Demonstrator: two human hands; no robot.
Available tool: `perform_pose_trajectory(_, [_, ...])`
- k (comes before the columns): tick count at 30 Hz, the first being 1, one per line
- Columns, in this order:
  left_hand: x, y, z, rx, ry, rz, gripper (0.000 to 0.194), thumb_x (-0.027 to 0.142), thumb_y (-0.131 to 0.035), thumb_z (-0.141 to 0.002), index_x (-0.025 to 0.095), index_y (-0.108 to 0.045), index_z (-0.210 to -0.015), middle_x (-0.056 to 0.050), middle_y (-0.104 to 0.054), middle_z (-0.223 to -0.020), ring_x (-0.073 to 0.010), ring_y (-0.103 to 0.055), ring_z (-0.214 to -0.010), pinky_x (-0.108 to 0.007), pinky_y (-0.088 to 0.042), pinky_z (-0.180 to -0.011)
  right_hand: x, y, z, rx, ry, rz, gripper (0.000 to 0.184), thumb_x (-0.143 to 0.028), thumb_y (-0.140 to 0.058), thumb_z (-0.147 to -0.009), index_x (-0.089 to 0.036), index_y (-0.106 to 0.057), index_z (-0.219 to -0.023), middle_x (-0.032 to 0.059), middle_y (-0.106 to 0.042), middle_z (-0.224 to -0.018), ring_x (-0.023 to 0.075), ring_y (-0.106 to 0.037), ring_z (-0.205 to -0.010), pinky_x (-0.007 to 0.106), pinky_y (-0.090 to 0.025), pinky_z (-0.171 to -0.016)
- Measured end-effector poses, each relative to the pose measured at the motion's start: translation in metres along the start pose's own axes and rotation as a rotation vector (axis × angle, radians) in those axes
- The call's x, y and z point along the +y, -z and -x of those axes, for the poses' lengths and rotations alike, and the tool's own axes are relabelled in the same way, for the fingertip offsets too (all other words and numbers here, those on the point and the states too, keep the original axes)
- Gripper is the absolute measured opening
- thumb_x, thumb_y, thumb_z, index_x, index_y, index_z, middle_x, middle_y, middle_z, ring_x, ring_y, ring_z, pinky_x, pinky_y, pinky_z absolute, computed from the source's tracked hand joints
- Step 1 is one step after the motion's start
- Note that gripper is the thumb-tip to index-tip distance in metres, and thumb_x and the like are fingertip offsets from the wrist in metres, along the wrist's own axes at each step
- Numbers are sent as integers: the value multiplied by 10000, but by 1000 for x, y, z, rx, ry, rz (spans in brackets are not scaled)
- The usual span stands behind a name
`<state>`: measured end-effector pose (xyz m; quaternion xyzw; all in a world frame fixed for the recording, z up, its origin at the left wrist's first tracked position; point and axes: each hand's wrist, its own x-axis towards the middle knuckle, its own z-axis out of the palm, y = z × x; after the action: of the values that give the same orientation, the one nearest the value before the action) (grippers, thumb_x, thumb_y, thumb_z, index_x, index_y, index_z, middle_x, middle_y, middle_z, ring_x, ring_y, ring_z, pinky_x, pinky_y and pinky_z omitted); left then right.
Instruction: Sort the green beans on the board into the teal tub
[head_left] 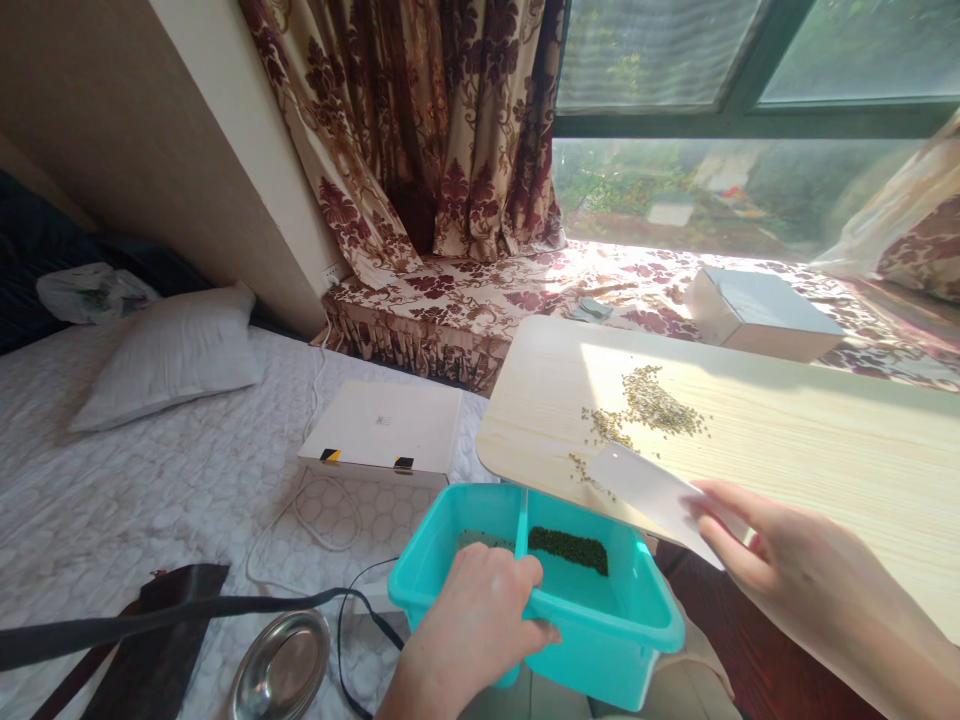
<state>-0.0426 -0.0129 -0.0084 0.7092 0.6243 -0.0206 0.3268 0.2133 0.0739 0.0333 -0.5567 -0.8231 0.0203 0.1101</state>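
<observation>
My left hand point(480, 610) is closed on the near rim of a turquoise two-compartment plastic bin point(585, 650), at the divider. Dark green beans or seeds point(568, 549) lie in its right compartment; a few small bits show in the left one, partly behind my hand. My right hand point(765, 540) grips a flat white plastic card point(652, 490), whose far end rests at or just above the tabletop. Beside that end, loose greenish seeds point(660, 402) are scattered on the light wooden table point(787, 440). The bin sits under the table's near left edge.
On the quilted bed point(180, 480) to the left are a white box point(382, 425), a steel bowl point(283, 665), a dark strap point(187, 608), a cable and a pillow point(180, 350). A second box point(765, 310) stands on the window ledge behind the table.
</observation>
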Motion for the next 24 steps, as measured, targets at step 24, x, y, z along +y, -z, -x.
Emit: perform_pose_trajectory(24, [1, -1, 3, 14, -7, 1, 304, 503, -751, -805, 219, -645, -833, -43, -699, -886, -285, -626, -902, -328, -410, -714, -9, -5, -6, -29, 61, -115, 285, -390, -445, -871, -250, -691, -840, 38, -734, -646, 177, -589, -418, 275, -400, -426])
